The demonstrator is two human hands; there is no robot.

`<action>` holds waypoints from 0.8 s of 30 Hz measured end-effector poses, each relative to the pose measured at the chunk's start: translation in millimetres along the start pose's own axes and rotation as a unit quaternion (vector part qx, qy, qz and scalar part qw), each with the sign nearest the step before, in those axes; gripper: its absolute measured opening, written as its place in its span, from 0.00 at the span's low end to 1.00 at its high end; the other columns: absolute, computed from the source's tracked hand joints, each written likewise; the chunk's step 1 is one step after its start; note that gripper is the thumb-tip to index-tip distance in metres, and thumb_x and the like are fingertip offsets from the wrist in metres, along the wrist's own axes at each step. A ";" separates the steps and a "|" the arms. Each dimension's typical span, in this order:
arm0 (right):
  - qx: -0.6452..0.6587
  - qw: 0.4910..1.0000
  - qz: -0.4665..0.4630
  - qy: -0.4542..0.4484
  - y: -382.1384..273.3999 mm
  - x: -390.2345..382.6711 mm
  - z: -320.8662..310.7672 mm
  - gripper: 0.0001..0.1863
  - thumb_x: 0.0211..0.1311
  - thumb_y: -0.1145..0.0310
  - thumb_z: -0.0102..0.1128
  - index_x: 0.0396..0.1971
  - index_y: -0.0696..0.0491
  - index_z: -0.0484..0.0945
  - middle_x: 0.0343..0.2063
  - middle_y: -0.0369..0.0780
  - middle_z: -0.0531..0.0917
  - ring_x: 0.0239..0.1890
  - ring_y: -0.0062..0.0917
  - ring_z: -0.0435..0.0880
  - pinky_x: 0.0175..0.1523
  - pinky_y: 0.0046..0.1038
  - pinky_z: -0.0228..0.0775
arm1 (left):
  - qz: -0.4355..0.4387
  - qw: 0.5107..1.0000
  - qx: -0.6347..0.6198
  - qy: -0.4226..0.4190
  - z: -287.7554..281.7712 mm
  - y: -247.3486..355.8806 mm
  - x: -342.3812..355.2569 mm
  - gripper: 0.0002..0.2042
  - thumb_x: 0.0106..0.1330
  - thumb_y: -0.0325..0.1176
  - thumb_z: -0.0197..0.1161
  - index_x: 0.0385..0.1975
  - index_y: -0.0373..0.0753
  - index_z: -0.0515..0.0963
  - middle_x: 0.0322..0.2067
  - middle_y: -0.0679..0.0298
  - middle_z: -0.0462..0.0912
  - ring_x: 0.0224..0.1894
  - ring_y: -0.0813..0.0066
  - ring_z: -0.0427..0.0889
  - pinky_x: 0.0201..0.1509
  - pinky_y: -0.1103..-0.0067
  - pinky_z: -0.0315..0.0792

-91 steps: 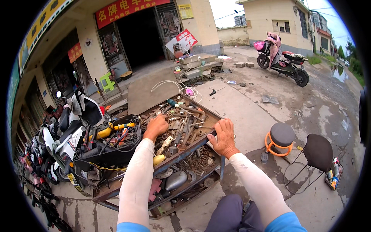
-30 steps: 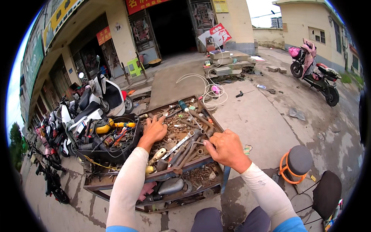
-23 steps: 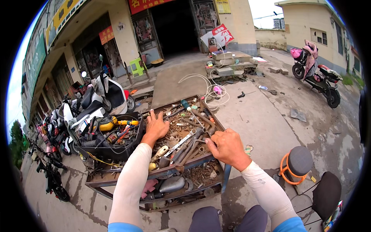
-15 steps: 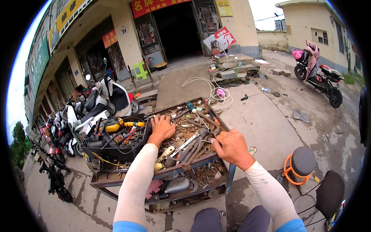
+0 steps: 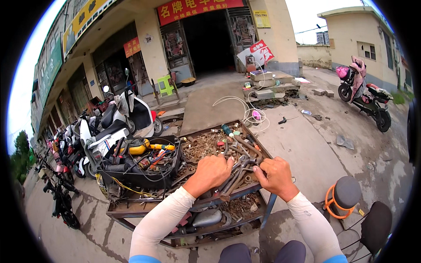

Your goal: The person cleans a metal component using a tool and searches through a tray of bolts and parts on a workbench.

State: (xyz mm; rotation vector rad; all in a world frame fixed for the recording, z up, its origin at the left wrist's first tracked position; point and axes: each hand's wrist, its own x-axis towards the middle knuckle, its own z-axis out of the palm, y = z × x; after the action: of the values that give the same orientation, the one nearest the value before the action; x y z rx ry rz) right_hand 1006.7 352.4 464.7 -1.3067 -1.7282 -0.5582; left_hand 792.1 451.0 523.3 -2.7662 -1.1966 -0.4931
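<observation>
My left hand (image 5: 213, 172) is over the middle of a metal tool tray (image 5: 213, 202), its fingers curled round a silver wrench (image 5: 240, 163), whose head shows beyond my thumb. My palm hides most of the shaft. Close by on the right, my right hand (image 5: 277, 176) is closed at the tray's right corner, thumb bent inward; whatever its fingers hold is hidden. Between and below the hands lie rusty bar-like tools (image 5: 232, 183). A green-handled screwdriver (image 5: 227, 129) lies at the tray's far side among loose bolts and small parts.
A black bin (image 5: 144, 172) of cables and yellow tools sits on the tray's left. Below is a shelf of metal parts (image 5: 208, 218). Parked scooters (image 5: 109, 131) line the left. An orange-framed stool (image 5: 346, 193) and a black chair (image 5: 376, 225) stand at right; a white hose (image 5: 232, 100) lies ahead.
My left hand has moved right and nearer from the tray's far left part, and its spread fingers have closed round the wrench. My right hand stays curled by the tray's right corner.
</observation>
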 end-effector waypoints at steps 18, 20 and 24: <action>0.013 0.999 -0.009 0.030 -0.4 2.7 3.0 0.17 0.61 0.64 0.69 0.15 0.51 0.75 0.17 0.38 0.76 0.19 0.38 0.75 0.29 0.37 0.68 | -0.223 0.966 -0.099 0.088 -18.3 -54.8 31.1 0.27 0.80 0.49 0.41 0.51 0.30 0.79 0.48 0.35 0.84 0.54 0.32 0.81 0.62 0.50 0.72; 0.007 1.000 -0.005 0.027 3.1 -0.8 2.1 0.17 0.61 0.64 0.69 0.15 0.51 0.76 0.17 0.38 0.77 0.19 0.38 0.76 0.29 0.37 0.68 | -0.230 0.967 -0.107 0.006 -17.8 -55.3 31.1 0.33 0.79 0.54 0.37 0.51 0.27 0.81 0.52 0.31 0.82 0.58 0.31 0.79 0.66 0.51 0.70; 0.012 0.999 -0.012 0.032 1.1 -0.2 3.0 0.16 0.61 0.64 0.69 0.15 0.51 0.76 0.18 0.38 0.78 0.20 0.38 0.76 0.29 0.38 0.69 | -0.189 0.976 -0.069 -0.081 -2.6 -69.4 34.0 0.38 0.79 0.56 0.33 0.52 0.25 0.82 0.53 0.30 0.81 0.61 0.31 0.77 0.69 0.51 0.67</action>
State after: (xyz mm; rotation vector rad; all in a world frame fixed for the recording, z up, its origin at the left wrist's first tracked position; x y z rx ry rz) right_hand 1006.5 355.0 462.8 -1.2414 -1.6951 -0.5848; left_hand 763.0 522.0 533.6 -2.7374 -1.8090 -0.3972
